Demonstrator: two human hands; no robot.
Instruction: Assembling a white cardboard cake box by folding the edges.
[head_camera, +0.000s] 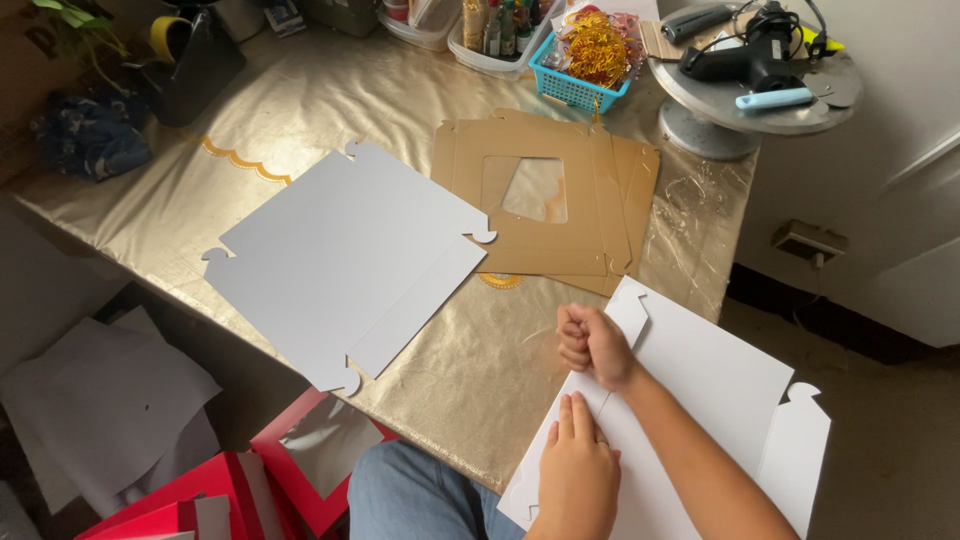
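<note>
- A desk (300, 100) draped in shiny gold sheeting fills the room's corner, its near edge running diagonally; every place below is given from that desk.
- Flat on the desk's middle lies a large white die-cut card blank (340, 265) with rounded tabs, its lower corner overhanging the near edge.
- Toward the desk's far right side, a stack of brown card blanks (590, 200) with a square window cutout lies flat, just beside the white one.
- Off the desk's near right corner, hanging over the person's lap, is the white box blank (710, 390) being worked; only its upper tab reaches the desk's edge.
- That blank looks light, thin and stiff along its panels but ready to bend at scored lines; it would likely crease or dent if pinched mid-panel, so the flaps and the fold lines seem the safest places to hold.
- The right hand (592, 345) is balled into a fist, grip closed, knuckles pressing on the blank's fold near the desk's edge.
- The left hand (577, 470) lies flat, fingers together and extended, pinning the sheet nearer the person.
- Open room lies below the desk's right side over bare floor; the near left is crowded by red window boxes (290, 470) and loose grey sheets (100, 400).
- At the desk's far edge stand a blue basket (575, 88) and a round stand (760, 100) bearing a glue gun.
</note>
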